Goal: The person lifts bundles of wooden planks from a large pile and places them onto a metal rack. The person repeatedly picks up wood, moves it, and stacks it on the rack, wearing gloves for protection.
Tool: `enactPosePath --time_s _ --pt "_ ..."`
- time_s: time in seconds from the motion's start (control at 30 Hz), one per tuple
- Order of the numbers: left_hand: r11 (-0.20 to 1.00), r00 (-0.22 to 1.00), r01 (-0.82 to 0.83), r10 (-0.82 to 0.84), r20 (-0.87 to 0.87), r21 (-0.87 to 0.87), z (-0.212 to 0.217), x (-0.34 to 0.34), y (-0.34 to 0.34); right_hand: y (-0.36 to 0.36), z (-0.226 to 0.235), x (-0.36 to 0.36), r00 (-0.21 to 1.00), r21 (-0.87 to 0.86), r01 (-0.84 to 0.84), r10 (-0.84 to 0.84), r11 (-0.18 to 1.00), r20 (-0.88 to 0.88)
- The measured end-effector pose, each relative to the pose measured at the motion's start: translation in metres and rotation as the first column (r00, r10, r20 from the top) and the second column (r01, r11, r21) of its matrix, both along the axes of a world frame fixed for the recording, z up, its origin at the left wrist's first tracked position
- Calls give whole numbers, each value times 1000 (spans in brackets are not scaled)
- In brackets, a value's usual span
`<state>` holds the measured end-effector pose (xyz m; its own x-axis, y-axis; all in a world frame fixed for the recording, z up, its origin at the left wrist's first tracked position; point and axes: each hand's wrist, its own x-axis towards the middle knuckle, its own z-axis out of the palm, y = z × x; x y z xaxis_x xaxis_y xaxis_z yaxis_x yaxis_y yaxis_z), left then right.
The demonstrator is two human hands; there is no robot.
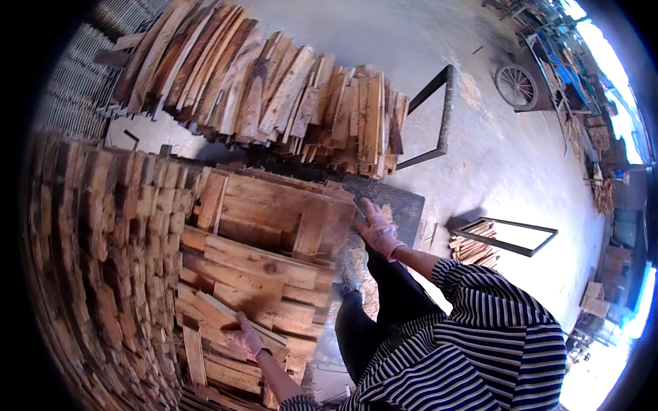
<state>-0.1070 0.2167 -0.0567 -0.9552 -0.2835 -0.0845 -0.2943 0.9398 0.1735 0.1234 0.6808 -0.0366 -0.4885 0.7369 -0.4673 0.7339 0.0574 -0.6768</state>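
Observation:
My left hand (248,340), in a pale glove, grips a short wooden board (223,312) that lies slantwise on a stack of planks (260,264). Its fingers reach over the board's edge, and part of the grip is hidden. At the far right corner of the stack is my right hand (379,231), also gloved. Its fingers are stretched out and apart with nothing in them, beside a dark flat surface (401,205) strewn with wood dust.
A tall wall of stacked boards (110,267) rises on the left. Beyond the stack, many upright planks (288,96) lean in a row by a dark metal frame (444,113). A second frame (510,236) holds thin wood strips at right. Farther off is a wheeled cart (517,88).

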Motion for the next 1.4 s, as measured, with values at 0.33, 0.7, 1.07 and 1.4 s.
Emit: enactPosePath --time_s 0.33,0.7,1.07,1.4 --pt "853 862 507 -505 -44 126 94 111 302 240 -237 44 847 -8 387 -352 922 399" --pt "567 726 -217 -451 520 795 -203 203 647 406 -375 -38 581 118 520 -451 846 678" --pt "669 315 271 -741 593 692 -470 122 749 409 -263 45 647 -752 394 -741 529 -182" --pt "319 240 478 -944 228 818 -342 158 758 411 -294 62 598 -829 296 -768 475 -227"
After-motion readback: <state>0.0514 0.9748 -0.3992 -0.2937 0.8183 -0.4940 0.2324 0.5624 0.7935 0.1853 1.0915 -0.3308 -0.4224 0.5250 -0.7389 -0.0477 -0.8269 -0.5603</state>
